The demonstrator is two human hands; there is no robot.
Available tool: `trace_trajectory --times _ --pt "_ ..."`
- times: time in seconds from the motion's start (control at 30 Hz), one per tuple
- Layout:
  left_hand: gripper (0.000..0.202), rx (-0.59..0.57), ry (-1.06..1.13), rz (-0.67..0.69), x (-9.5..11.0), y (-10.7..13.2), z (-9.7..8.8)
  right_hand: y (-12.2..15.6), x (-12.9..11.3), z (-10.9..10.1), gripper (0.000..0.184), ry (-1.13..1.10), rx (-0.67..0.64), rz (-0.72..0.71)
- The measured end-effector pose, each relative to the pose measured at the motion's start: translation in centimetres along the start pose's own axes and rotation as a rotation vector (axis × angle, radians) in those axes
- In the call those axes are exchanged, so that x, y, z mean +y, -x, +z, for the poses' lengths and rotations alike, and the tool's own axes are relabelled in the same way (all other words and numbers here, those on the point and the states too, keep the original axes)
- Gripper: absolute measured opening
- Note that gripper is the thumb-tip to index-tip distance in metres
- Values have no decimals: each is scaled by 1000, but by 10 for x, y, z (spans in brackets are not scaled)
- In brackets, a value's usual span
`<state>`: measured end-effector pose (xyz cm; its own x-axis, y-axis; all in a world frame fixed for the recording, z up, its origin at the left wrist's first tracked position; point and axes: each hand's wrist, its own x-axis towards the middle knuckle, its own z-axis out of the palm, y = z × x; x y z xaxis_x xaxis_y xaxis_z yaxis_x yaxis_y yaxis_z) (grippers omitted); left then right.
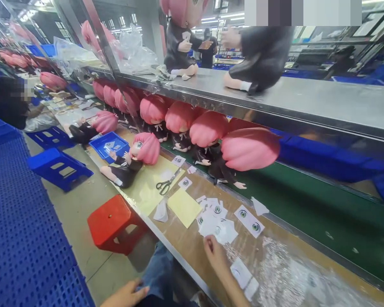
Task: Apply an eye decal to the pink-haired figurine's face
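- My right hand (215,254) rests fingers-down, loosely spread, on the pile of eye stickers (216,224) near the surface's (192,238) front edge.
- My left hand (126,295) lies open on my knee, off the surface.

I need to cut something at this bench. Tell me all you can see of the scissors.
The scissors lie flat on the wooden worktop, partly on a pale yellow sheet. The loops of the grip look dark, the blades grey metal and slightly parted, pointing up toward the round eye sticker. No hand touches them; the right hand rests nearer the camera, by the pile of eye stickers. A lying pink-haired doll is close on their left.
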<state>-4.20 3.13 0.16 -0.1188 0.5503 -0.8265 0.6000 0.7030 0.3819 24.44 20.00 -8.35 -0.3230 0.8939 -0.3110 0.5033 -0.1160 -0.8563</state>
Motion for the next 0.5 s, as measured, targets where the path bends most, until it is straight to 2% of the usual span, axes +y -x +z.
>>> trace_trajectory --times 0.13,0.27,0.33,0.4,0.5 --pt "62 -120 108 122 20 -30 -65 -106 -54 12 31 45 67 40" --pt "77 -122 60 241 34 -55 -146 -193 -108 46 31 93 147 124" --pt "74 -94 19 271 32 -66 -184 -233 -131 62 31 119 177 169" --pt "74 -68 -2 275 23 -76 -215 -271 -151 72 31 147 207 220" --pt "78 -30 -2 232 -1 -86 -243 -324 -175 78 32 207 264 304"
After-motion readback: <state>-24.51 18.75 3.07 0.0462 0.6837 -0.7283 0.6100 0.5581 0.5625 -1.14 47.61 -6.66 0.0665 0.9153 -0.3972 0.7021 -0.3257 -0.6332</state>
